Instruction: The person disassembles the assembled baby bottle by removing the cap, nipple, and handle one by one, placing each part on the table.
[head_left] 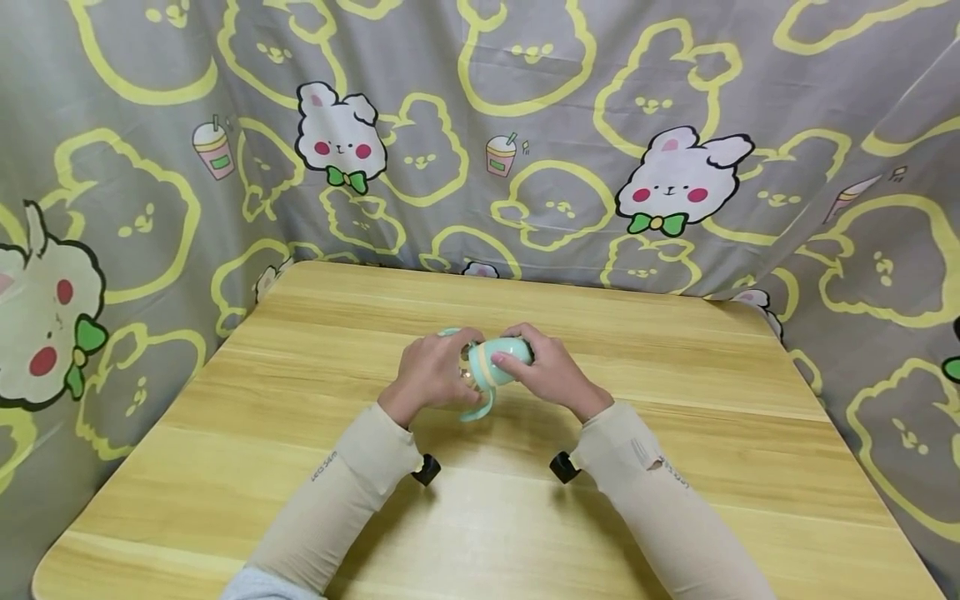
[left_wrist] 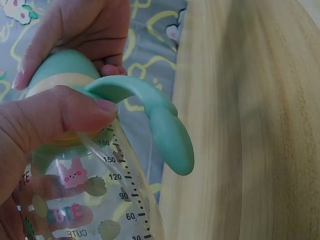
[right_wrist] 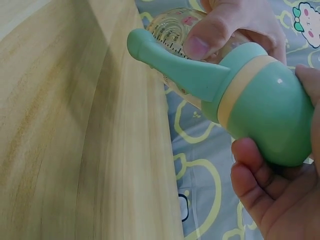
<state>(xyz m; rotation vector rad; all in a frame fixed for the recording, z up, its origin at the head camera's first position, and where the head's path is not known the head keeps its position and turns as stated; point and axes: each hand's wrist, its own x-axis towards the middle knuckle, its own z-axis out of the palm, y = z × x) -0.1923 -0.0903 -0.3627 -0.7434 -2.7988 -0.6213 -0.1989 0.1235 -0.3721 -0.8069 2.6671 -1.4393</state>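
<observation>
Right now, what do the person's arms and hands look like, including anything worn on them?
The left hand and right hand wear no gloves. The left sleeve and right sleeve are beige, each with small dark lettering. A small, black, blocky piece juts out at each wrist. Pale grey fabric shows at the left sleeve's upper end.

The left grip [left_wrist: 37, 125] is holding a clear bottle [left_wrist: 100, 172], thumb [left_wrist: 80, 107] lying just beside its curved green handle [left_wrist: 160, 117], while the right grip [left_wrist: 95, 27] is cupping the green cap [left_wrist: 67, 65]. Printed marks [left_wrist: 129, 182] are running from 180 down past 60. The desk [left_wrist: 245, 120] is filling the right side; patterned cloth [left_wrist: 152, 47] is showing behind.
</observation>
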